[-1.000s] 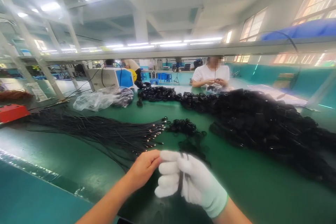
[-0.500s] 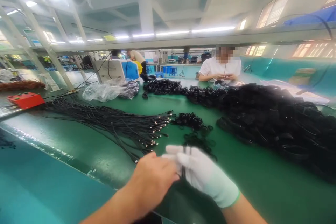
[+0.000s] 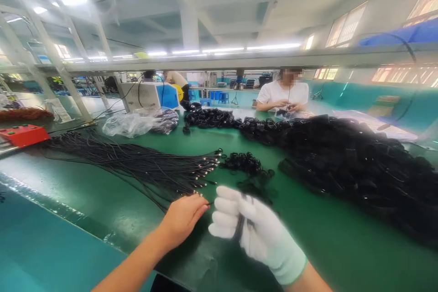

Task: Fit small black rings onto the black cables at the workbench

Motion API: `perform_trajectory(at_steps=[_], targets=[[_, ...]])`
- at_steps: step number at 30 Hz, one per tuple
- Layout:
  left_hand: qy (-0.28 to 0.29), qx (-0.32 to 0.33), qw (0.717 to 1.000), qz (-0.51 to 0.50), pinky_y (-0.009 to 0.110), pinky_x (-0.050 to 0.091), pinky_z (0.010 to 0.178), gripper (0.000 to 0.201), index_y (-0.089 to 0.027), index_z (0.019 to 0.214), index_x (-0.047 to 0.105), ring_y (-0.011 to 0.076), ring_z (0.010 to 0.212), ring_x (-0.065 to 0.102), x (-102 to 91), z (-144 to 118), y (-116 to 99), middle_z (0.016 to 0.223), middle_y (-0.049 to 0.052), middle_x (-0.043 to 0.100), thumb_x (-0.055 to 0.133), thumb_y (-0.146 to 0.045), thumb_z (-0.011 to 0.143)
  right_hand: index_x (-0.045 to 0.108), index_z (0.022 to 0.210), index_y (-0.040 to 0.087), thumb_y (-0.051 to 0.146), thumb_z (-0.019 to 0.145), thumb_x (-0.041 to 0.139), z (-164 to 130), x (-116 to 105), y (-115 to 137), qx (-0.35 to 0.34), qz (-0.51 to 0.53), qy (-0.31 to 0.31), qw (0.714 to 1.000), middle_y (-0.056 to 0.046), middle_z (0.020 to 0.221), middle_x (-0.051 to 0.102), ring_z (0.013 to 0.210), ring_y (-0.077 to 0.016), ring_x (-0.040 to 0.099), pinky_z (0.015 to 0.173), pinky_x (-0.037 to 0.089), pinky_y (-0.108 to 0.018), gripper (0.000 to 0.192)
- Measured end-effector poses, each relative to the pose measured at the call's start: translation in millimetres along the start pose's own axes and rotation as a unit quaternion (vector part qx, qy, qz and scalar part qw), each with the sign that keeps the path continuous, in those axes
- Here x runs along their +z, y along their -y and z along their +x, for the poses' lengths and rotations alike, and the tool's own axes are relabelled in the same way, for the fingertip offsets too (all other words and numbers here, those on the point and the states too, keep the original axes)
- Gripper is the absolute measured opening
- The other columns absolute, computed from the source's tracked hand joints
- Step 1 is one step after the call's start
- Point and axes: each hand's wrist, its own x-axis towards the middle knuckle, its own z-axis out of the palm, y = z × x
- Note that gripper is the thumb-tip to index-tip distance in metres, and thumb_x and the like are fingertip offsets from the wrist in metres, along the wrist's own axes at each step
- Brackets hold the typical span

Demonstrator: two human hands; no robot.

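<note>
While a bag (image 3: 128,123) holds dark items (image 3: 169,121), the left hand (image 3: 185,219) pinches cable (image 3: 210,203), the half-curled right hand (image 3: 262,232) black strands (image 3: 238,228)

Black cables (image 3: 137,159), green tabletop (image 3: 308,242) — white glove (image 3: 265,232), green-edged — red box (image 3: 26,136).

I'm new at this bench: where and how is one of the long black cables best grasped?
Probably just behind its shiny tip, from above on the near side: the long black cables fan out there but bunch leftward, and small black rings lie to their right.
</note>
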Motion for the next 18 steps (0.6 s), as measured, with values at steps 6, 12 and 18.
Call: perform_trajectory(at_steps=[6,12,18], targets=[[-0.009,0.079,0.987,0.137,0.027,0.033,0.058,0.02,-0.018,0.074,0.056,0.0145,0.06,0.053,7.5,-26,-44,0.07,0.001,0.061,0.041,-0.016,0.087,0.055,0.102,0.013,0.028,0.077,0.068,3,-8,-2,-0.034,-0.051,-0.119,0.991,-0.007,0.087,0.06,0.08,-0.0185,0.059,0.084,0.042,-0.042,0.032],[0.01,0.124,0.991,0.059,0.026,0.035,0.065,0.011,-0.02,0.076,0.061,0.0133,0.07,0.054,-30.7,-10,-36,0.074,-0.002,0.063,0.062,-0.03,0.08,0.059,0.099,0.009,0.03,0.077,0.068,-6,-11,-23,0.115,-0.107,-0.034,0.987,-0.01,0.087,0.062,0.077,-0.0181,0.059,0.077,0.044,-0.037,0.032],[0.095,-0.022,0.955,-0.281,0.019,0.042,0.061,0.01,-0.015,0.073,0.065,0.0105,0.067,0.054,-30.6,2,-13,0.072,-0.002,0.06,0.069,-0.023,0.068,0.056,0.095,0.007,0.03,0.073,0.07,-5,-10,-39,0.235,0.014,0.051,0.971,-0.006,0.077,0.055,0.069,-0.0156,0.055,0.072,0.043,-0.038,0.035]])
